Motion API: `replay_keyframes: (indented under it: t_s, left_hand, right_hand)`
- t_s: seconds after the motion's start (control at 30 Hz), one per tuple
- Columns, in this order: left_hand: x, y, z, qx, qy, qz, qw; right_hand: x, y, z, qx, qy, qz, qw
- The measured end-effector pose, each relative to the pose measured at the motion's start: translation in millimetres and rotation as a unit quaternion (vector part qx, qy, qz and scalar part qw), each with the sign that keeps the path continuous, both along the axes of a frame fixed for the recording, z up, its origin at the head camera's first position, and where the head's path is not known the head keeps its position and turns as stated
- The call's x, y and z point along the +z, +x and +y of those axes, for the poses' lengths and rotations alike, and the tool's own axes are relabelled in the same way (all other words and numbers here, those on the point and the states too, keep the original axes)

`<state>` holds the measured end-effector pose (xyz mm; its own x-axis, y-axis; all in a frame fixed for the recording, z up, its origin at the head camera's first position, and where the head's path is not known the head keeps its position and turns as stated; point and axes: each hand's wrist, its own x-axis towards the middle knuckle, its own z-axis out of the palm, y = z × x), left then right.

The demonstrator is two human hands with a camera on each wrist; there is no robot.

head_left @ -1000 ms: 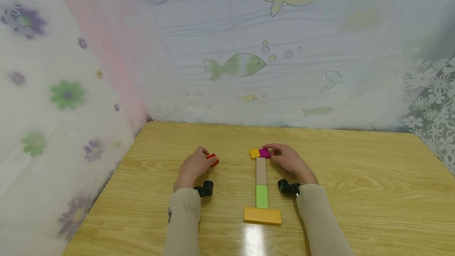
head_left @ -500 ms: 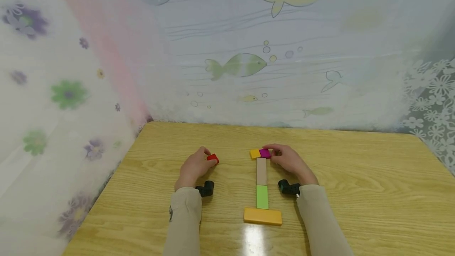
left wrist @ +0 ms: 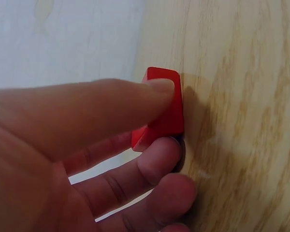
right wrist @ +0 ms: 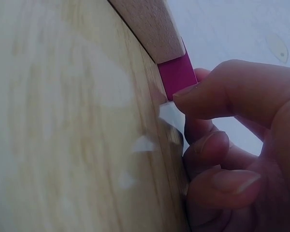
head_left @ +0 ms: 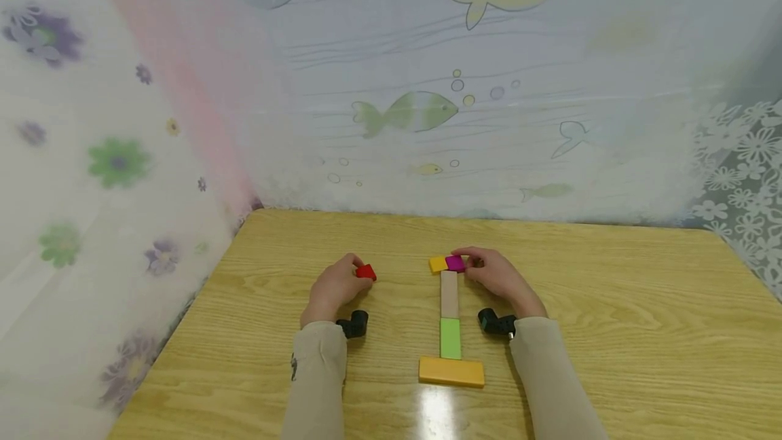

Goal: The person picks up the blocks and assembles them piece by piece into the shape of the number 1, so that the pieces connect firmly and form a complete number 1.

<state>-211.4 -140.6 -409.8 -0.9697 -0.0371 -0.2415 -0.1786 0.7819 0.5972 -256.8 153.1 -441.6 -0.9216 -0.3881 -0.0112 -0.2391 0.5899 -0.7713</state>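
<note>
My left hand [head_left: 333,286] pinches a small red block [head_left: 366,273] near the table's surface, left of the row of blocks. In the left wrist view the thumb lies along one face of the red block [left wrist: 170,112], and fingertips sit at its lower edge. At the far end of the row, my right hand [head_left: 501,277] pinches a magenta block [head_left: 455,263] between thumb and fingers. A yellow block [head_left: 438,264] lies against its left side. Seen from the right wrist, the magenta block [right wrist: 178,75] meets the end of a plain wooden block [right wrist: 150,26].
From the magenta and yellow pair, the wooden block [head_left: 449,295], a green block [head_left: 450,338] and a crosswise orange block [head_left: 451,371] run toward the person on the wooden table [head_left: 641,318]. Patterned curtains [head_left: 391,182] hang behind and at the left.
The red block has turned slightly in my left fingers, so more of its top shows. My right hand and the blocks in the row stay where they were.
</note>
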Motion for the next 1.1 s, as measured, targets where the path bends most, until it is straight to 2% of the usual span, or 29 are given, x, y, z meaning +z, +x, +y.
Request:
replay_keyframes:
  t_s: [0.2,0.43,0.63,0.87,1.1]
  left_hand:
    - [0.9,-0.5,0.9,-0.007,0.000,-0.002,1.0000]
    - [2.7,0.6,1.3,0.001,-0.003,-0.004,1.0000]
    - [-0.3,-0.9,2.5,-0.003,-0.015,-0.001,0.9999]
    - [-1.5,-1.2,6.9,-0.006,0.013,-0.010,0.9998]
    - [-0.9,-2.4,7.7,-0.007,0.017,-0.007,0.9998]
  right_hand:
    - [-1.5,-0.7,0.0,-0.002,0.004,0.001,1.0000]
    - [-1.3,-0.5,0.6,0.001,-0.003,0.001,1.0000]
    - [-0.9,-0.1,0.4,-0.002,-0.003,-0.004,1.0000]
    - [-2.2,0.2,1.1,-0.008,0.005,-0.005,0.9999]
    - [-0.7,-0.9,-0.3,-0.005,0.007,-0.001,1.0000]
